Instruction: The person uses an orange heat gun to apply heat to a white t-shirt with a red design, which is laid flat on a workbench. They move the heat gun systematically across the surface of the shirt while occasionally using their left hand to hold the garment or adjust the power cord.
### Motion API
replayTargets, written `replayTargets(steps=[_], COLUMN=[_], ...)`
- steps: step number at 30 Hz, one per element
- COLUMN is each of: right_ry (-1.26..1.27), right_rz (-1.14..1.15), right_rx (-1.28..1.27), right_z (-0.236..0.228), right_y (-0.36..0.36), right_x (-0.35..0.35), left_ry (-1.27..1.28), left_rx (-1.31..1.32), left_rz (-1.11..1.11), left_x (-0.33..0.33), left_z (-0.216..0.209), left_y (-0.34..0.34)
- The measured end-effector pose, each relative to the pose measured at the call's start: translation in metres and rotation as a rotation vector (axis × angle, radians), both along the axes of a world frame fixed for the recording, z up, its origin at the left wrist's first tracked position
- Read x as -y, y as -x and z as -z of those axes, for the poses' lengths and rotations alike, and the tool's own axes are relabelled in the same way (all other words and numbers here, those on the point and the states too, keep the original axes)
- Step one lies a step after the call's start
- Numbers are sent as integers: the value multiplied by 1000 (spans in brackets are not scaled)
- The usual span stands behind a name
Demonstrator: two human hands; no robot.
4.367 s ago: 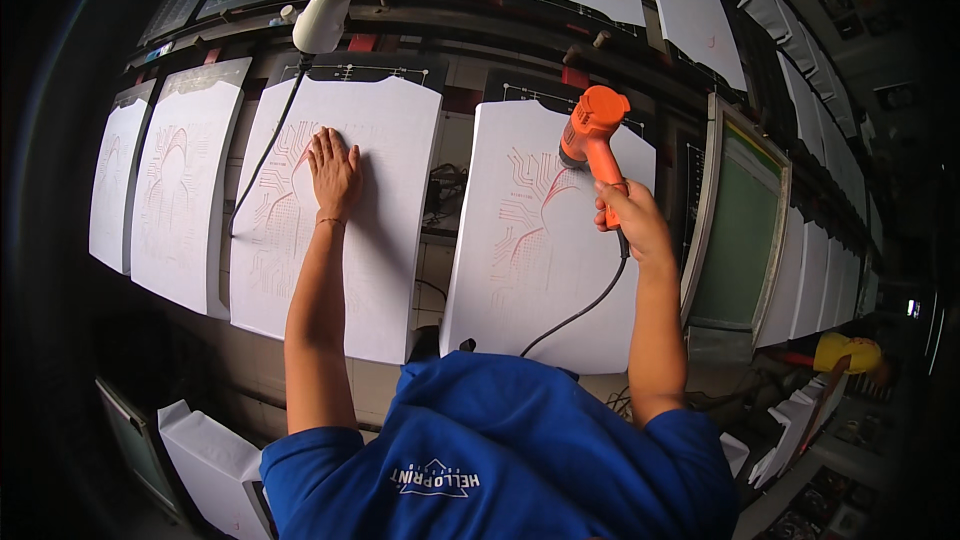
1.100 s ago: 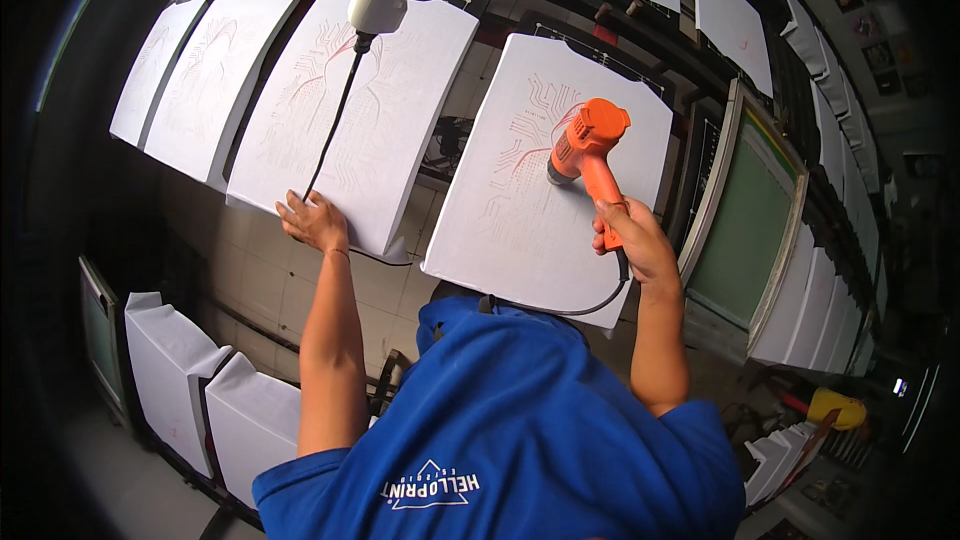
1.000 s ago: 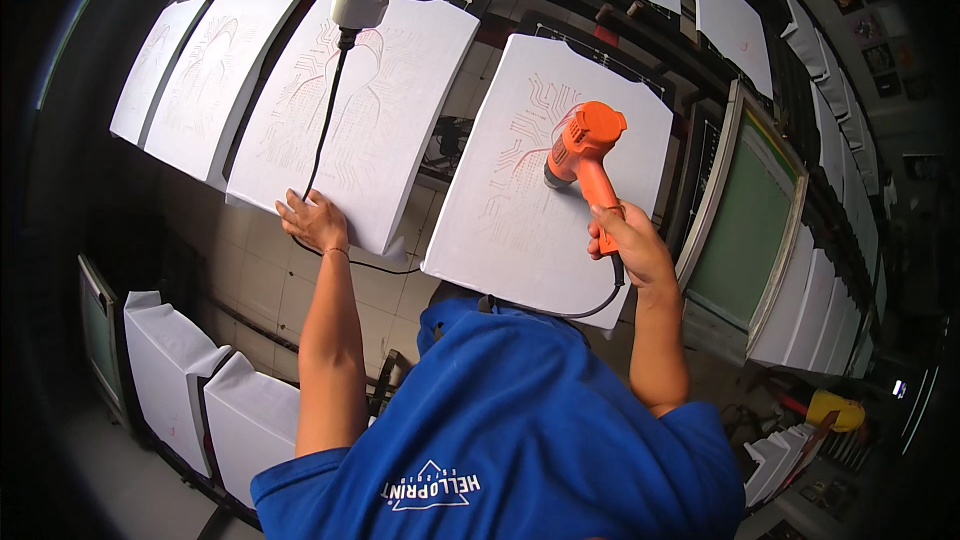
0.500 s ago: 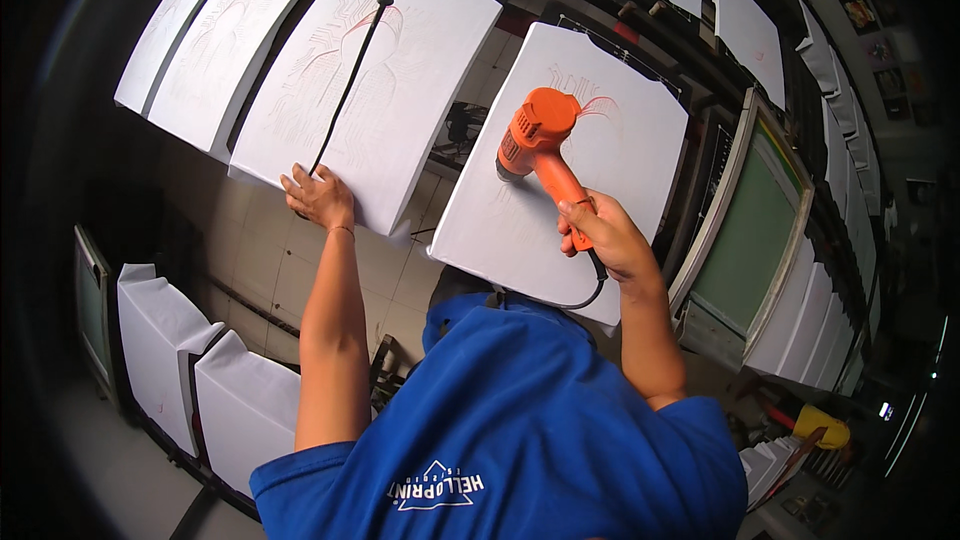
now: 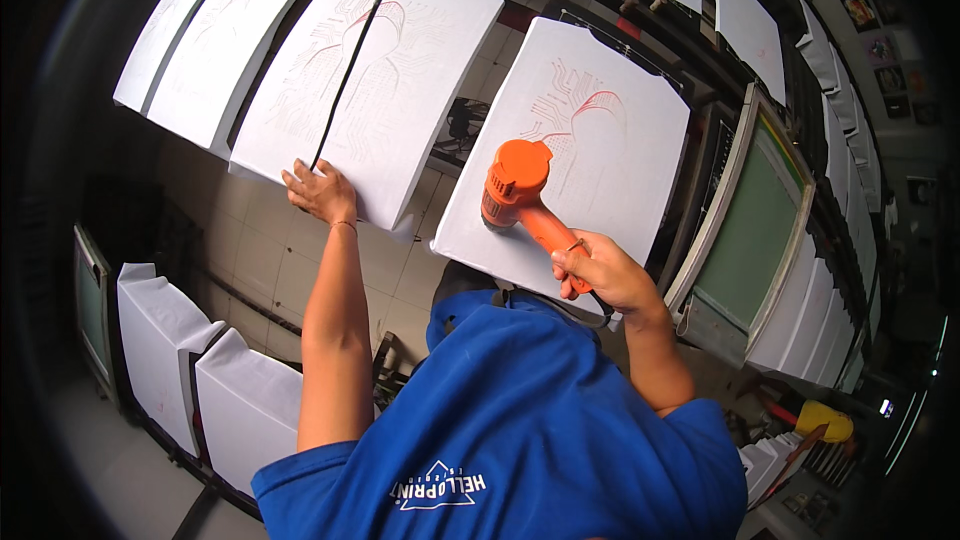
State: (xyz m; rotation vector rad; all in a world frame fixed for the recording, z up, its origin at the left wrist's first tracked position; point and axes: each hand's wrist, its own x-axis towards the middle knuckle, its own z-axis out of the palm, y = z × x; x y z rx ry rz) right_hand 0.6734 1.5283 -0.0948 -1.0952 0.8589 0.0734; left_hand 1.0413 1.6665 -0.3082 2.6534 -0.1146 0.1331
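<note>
Row of white shirts: stretched on flat boards along the upper part of the view, each printed with a faint red branching line design; further white pieces hang in a row above.
Shirt under the tool: tilted white panel right of centre, red print near its top.
Blue shirt: the person's own, filling the lower middle, with a small white logo near the bottom edge.
Framed screen: pale frame with a green mesh, leaning just right of the worked shirt.
White-covered boards: lower left, standing near the floor.
Heat gun: orange, its nozzle end against the lower left part of the worked shirt.
Black cord: runs down across the shirt left of centre.
Right hand: closed around the heat gun's handle.
Left hand: fingers spread flat on the lower edge of the neighbouring shirt, gripping nothing.
Yellow object: lower right, too small to identify.
</note>
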Motion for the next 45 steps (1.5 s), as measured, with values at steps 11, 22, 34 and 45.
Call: replayTargets(steps=[11,22,34,45], right_ry=[125,176,149,72], right_rz=[205,225,229,240], right_rx=[50,-29,-41,20], right_z=[-5,-3,-11,-1], right_y=[9,23,57,61], right_x=[15,28,34,25], left_ry=[-2,-3,-92,-30], left_rx=[6,-15,10,-21], left_rz=[11,15,44,19], left_x=[-1,0,-4,-3], left_z=[2,0,11,-1], left_y=[-1,0,-6,1])
